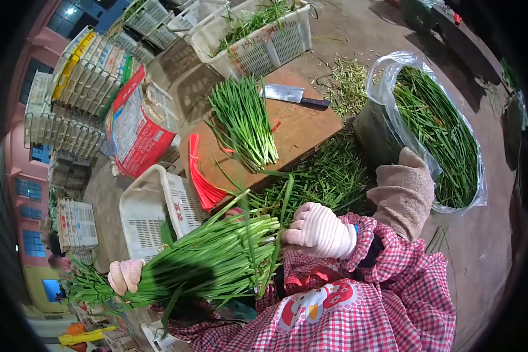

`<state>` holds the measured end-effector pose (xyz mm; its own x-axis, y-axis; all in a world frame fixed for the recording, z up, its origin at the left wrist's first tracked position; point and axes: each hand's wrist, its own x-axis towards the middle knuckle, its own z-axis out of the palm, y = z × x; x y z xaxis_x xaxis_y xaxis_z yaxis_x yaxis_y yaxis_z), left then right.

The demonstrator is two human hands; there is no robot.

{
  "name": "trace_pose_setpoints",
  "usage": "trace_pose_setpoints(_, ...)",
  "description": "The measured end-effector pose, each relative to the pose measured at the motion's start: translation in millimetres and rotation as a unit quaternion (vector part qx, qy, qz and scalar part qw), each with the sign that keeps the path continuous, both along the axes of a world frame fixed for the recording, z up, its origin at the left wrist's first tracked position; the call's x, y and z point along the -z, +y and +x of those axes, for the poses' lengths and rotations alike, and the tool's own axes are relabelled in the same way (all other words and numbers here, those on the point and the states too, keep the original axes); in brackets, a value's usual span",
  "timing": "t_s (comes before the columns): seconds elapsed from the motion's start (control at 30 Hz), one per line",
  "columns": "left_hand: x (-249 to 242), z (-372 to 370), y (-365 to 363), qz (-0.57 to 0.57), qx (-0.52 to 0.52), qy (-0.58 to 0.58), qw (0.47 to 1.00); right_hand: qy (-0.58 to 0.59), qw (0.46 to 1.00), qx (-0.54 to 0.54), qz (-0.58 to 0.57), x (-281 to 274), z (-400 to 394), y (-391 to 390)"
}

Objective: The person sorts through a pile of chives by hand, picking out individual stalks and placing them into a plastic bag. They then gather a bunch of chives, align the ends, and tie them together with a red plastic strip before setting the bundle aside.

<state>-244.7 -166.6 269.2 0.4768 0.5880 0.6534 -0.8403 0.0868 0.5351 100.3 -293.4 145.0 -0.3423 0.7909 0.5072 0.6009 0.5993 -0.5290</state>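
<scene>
My left hand (126, 276), in a pale glove, is wrapped around the leafy end of a large bundle of garlic chives (217, 258) held across my lap. My right hand (322, 231), in a striped glove, has its fingers curled at the pale stem ends of the same bundle; its fingertips are partly hidden. Loose leaves hang over the stems. Ahead, a second bunch of chives (243, 120) lies on a wooden board (302, 132). Beside it rests a cleaver (293, 95) with a dark handle. Red ties (200, 176) lie on the board's left edge.
A clear plastic bag (372, 120) full of chives stands right. Chive trimmings (328, 176) cover the floor below the board, with cut ends (346, 82) behind. A white crate (141, 202), a red-and-white sack (144, 132) and stacked crates (88, 76) are left; another crate (276, 50) is behind.
</scene>
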Motion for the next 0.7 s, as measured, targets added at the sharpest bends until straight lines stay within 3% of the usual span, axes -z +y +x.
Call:
trace_pose_setpoints(0.1,5.0,4.7,-3.4,-0.005,-0.023,-0.053,0.998,0.015,1.000,-0.009,-0.002,-6.1,9.3,-6.3)
trace_pose_setpoints(0.2,17.0,-5.3,0.1,-0.040,-0.018,-0.023,0.999,0.015,0.999,-0.022,-0.029,5.4,24.7,-11.2)
trace_pose_setpoints(0.27,27.2,-16.1,5.3,-0.061,-0.017,-0.018,0.998,-0.078,0.986,-0.040,-0.144,33.8,52.7,-10.6)
trace_pose_setpoints(0.33,27.8,7.9,11.3,-0.049,-0.003,-0.061,0.997,-0.330,0.870,0.001,-0.367,54.3,86.5,-2.7)
trace_pose_setpoints(0.4,33.3,4.0,10.7,-0.045,0.031,-0.062,0.997,-0.470,0.751,0.110,-0.450,68.0,109.8,-15.7)
trace_pose_setpoints(0.47,43.4,-21.6,20.1,-0.057,-0.007,-0.059,0.997,-0.343,0.837,0.205,-0.374,63.6,108.2,-27.1)
trace_pose_setpoints(0.53,46.8,-35.9,22.4,-0.078,-0.039,-0.037,0.996,-0.311,0.843,0.136,-0.417,20.9,86.4,-22.3)
trace_pose_setpoints(0.67,45.3,-34.8,16.4,-0.118,-0.077,-0.038,0.989,-0.013,0.953,0.029,-0.302,20.9,28.5,-45.6)
trace_pose_setpoints(0.7,48.7,-44.0,17.8,-0.121,-0.070,-0.031,0.990,-0.014,0.961,0.008,-0.277,18.5,11.3,-44.6)
